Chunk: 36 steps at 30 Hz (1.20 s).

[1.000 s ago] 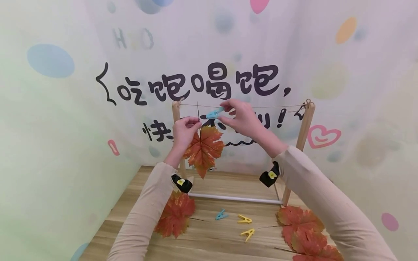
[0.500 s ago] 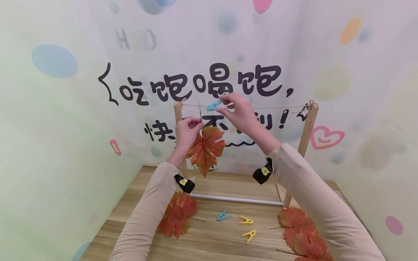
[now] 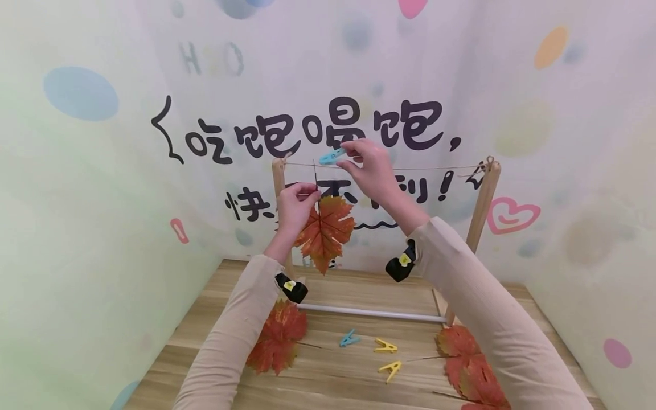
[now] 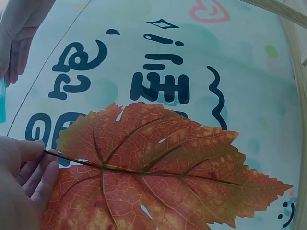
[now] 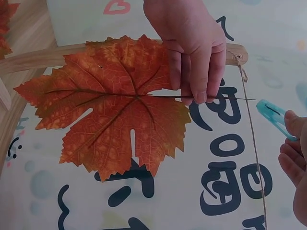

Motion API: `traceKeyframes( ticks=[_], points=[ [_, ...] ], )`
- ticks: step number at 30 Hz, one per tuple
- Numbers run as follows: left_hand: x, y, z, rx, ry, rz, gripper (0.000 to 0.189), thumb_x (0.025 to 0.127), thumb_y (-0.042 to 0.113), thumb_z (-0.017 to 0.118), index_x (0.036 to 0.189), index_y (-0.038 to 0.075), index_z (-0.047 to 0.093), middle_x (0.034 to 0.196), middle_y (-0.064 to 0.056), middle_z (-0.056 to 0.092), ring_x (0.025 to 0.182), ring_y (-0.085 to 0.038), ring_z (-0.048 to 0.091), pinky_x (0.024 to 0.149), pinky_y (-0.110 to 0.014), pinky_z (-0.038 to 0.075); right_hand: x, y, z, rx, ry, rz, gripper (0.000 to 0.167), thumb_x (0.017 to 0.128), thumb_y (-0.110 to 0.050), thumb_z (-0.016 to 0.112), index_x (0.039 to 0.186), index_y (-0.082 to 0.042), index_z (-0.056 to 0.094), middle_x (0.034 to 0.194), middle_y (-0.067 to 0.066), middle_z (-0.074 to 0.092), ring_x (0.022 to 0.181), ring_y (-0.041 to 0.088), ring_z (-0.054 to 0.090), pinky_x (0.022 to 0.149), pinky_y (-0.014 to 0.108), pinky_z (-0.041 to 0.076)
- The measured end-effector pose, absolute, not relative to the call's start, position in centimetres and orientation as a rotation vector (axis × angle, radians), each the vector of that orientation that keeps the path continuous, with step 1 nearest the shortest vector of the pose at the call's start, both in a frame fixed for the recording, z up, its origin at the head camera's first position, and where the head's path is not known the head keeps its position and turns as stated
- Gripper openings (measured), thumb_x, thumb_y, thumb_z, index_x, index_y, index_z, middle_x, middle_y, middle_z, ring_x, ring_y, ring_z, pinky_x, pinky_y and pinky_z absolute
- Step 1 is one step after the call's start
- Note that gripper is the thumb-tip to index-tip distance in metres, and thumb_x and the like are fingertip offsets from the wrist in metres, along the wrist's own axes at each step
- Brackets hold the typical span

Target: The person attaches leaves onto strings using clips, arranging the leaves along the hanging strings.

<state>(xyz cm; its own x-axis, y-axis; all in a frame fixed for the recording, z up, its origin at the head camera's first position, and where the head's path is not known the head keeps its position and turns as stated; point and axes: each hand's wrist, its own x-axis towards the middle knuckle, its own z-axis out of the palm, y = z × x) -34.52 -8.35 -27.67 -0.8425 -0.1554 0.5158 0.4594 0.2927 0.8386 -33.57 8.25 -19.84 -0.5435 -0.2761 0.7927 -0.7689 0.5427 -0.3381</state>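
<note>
My left hand (image 3: 297, 208) pinches the thin dark stem of an orange-red maple leaf (image 3: 326, 233), whose blade hangs below the fingers. The stem's tip rises to the string (image 3: 420, 168) near its left end and crosses it in the right wrist view. My right hand (image 3: 373, 171) pinches a light blue clothespin (image 3: 331, 156) by its handle end. Its nose points left, close to the stem tip and just over the string. In the right wrist view the clothespin (image 5: 272, 115) lies a little beyond the string, beside the tip.
The string runs between two wooden posts (image 3: 483, 210) joined low by a white rod (image 3: 374, 313). On the wooden table (image 3: 328, 387) lie a blue clothespin (image 3: 349, 339), two yellow clothespins (image 3: 392, 371), a red leaf (image 3: 279, 339) at left and more leaves (image 3: 476, 376) at right.
My right hand has moved up and slightly left with the blue clothespin, from below the string to just above it. My left hand holds the leaf nearly still, shifted slightly right.
</note>
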Motion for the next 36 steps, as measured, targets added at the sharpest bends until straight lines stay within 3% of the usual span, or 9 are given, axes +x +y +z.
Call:
traceKeyframes(
  ticks=[19,36],
  points=[
    [-34.8,-8.5,-27.9,-0.282,-2.066,-1.584,0.015,0.083,0.007,0.065,0.095,0.0,0.067,0.094,-0.014,0.066,0.084,-0.023,0.065,0.076,-0.029,0.052,-34.4,7.5,-20.1,0.753,-2.099,0.898,0.018,0.078,-0.004,0.069,0.094,0.005,0.068,0.084,0.015,0.065,0.076,0.022,0.06,0.072,0.027,0.05],
    [-35.0,-8.6,-28.1,-0.293,-2.082,-1.568,0.016,0.084,0.01,0.064,0.097,0.001,0.066,0.095,-0.013,0.066,0.086,-0.022,0.064,0.077,-0.028,0.052,-34.8,6.9,-20.1,0.718,-2.153,0.89,0.017,0.078,-0.005,0.069,0.093,0.004,0.069,0.086,0.014,0.066,0.075,0.022,0.059,0.069,0.028,0.049]
  ],
)
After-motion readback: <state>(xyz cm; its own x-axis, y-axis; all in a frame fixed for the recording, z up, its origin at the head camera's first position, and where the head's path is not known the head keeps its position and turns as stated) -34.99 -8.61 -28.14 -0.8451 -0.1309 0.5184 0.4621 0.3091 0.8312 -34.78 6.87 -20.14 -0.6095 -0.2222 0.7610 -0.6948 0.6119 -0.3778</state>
